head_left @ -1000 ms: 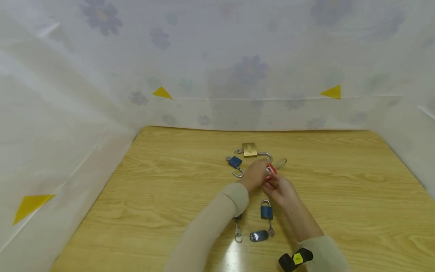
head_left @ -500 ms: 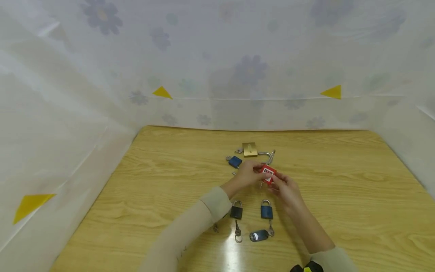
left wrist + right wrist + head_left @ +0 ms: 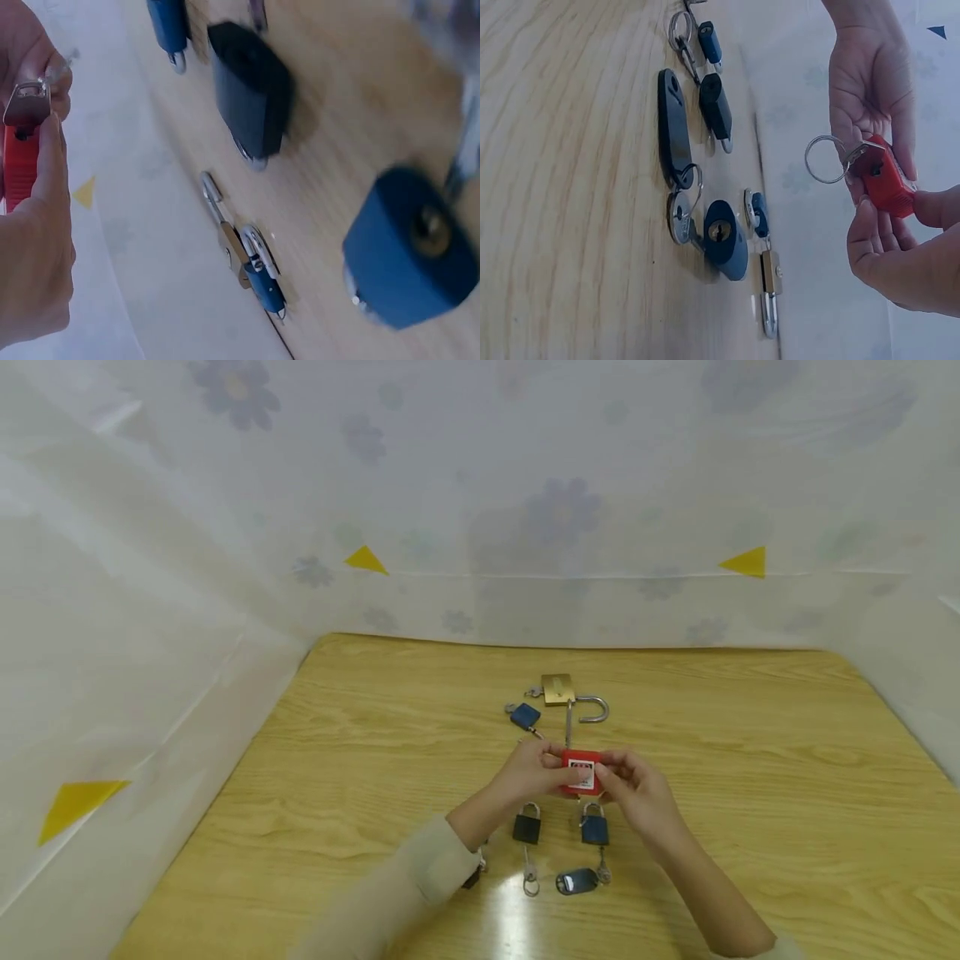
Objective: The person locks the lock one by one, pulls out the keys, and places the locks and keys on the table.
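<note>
A red padlock [image 3: 581, 774] with a white label is held above the table between both hands. Its long shackle [image 3: 568, 725] sticks out beyond the body on one side. My left hand [image 3: 525, 774] pinches the left side of the body, thumb across the label. On the right edge, my right hand [image 3: 641, 793] grips it between thumb and fingers. In the right wrist view a key [image 3: 864, 150] with a ring [image 3: 810, 169] sits at the padlock's keyhole end. Below the hands stand a black padlock [image 3: 527, 829] and a blue padlock [image 3: 595, 829].
At the back lie a brass padlock [image 3: 557, 690] with its shackle swung out and a small blue padlock [image 3: 525, 717]. Nearer lie a key with a ring [image 3: 530, 878] and a dark key tag [image 3: 576, 882]. White sheeting [image 3: 480, 510] surrounds the wooden table [image 3: 750, 777].
The red padlock has come closer to the body and turned, its label now facing up toward the head camera. My left hand has shifted from over it to its left side.
</note>
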The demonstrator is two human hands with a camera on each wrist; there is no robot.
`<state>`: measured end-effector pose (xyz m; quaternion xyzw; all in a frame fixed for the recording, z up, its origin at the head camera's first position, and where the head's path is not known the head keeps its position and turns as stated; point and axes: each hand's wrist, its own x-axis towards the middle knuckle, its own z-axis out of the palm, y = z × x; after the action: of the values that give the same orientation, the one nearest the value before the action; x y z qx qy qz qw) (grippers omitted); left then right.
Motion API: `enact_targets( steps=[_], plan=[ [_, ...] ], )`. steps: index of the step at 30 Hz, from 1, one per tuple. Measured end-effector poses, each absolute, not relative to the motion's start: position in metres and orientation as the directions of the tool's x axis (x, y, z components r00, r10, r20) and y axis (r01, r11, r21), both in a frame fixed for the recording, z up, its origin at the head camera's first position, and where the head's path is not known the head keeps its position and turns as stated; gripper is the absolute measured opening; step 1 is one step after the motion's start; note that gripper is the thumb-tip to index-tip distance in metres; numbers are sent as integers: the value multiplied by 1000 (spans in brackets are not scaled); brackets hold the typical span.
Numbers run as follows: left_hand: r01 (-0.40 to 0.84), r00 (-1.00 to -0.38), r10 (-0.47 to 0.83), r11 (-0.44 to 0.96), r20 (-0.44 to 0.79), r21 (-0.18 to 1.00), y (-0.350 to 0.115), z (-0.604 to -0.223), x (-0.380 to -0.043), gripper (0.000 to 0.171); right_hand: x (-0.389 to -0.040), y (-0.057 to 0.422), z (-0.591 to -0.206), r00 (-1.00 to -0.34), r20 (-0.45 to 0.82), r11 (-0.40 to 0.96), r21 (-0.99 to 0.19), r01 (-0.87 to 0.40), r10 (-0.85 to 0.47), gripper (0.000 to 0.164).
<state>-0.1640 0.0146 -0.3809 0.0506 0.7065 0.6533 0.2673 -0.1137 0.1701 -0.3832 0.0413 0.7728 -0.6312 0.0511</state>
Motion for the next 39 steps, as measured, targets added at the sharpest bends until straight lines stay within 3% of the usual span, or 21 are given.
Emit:
enact_targets(
  steps=[15,21,25,29,32,35,39],
  plan=[
    [-290,-883,361,85,-301,953,-1,-369,-138,31,-101,163,-367,-983,-175,212,-964,160,-56,36],
    [-301,-878,368,72,-306,951,-5,-365,-135,30,-120,166,-361,-992,-110,120,-988,102,-58,45],
    [-317,-860,388,101,-331,943,-4,-366,-132,28,-141,166,-363,-984,-62,81,-996,49,-167,47],
    [-327,-850,403,103,-340,939,-3,-368,-127,26,-155,161,-371,-926,-59,-110,-988,107,-373,35],
    [-311,-854,404,107,-327,944,-3,-370,-124,25,-156,158,-376,-894,-54,-257,-948,185,-445,24],
    [-292,-866,389,115,-313,950,-4,-370,-122,25,-154,156,-378,-915,-40,-299,-939,172,-402,17],
    [-286,-881,358,118,-309,951,-6,-368,-121,26,-151,158,-372,-958,-6,-231,-970,76,-288,8]
  ],
)
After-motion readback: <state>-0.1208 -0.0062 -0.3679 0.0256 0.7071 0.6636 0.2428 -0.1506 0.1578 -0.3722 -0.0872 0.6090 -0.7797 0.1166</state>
